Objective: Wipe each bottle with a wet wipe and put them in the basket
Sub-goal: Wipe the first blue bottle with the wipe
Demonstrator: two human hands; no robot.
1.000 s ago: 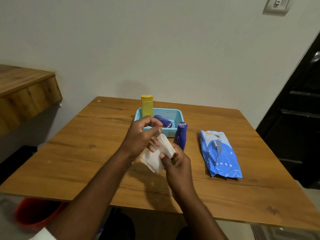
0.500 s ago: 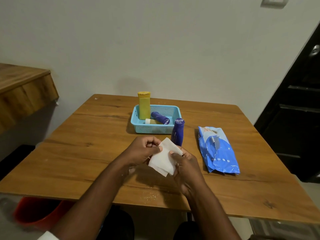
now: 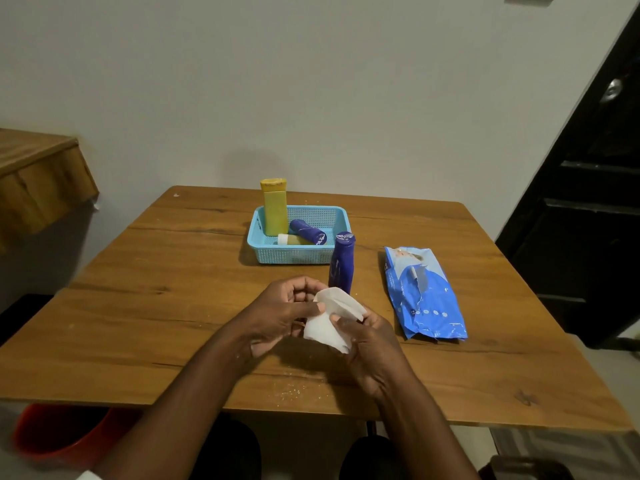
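A white wet wipe [image 3: 325, 323] is held between both hands above the table's middle. My left hand [image 3: 280, 313] pinches its upper edge with thumb and fingers. My right hand [image 3: 367, 344] grips its lower right part. Just behind the wipe a dark blue bottle [image 3: 342, 263] stands upright on the table, touched by neither hand. The light blue basket [image 3: 294, 254] behind it holds an upright yellow bottle [image 3: 274, 207], a lying blue bottle [image 3: 308, 231] and a lying small yellowish bottle [image 3: 294, 239].
A blue wet-wipe pack [image 3: 422, 292] lies to the right of the standing bottle. The wooden table [image 3: 138, 306] meets a wall at the back. A red bucket [image 3: 59, 434] sits on the floor at lower left, a dark door [image 3: 588, 202] at right.
Both hands have come down and toward me with the wipe, from in front of the basket to the table's middle. The wipe has been refolded between the fingers. The bottles have not moved.
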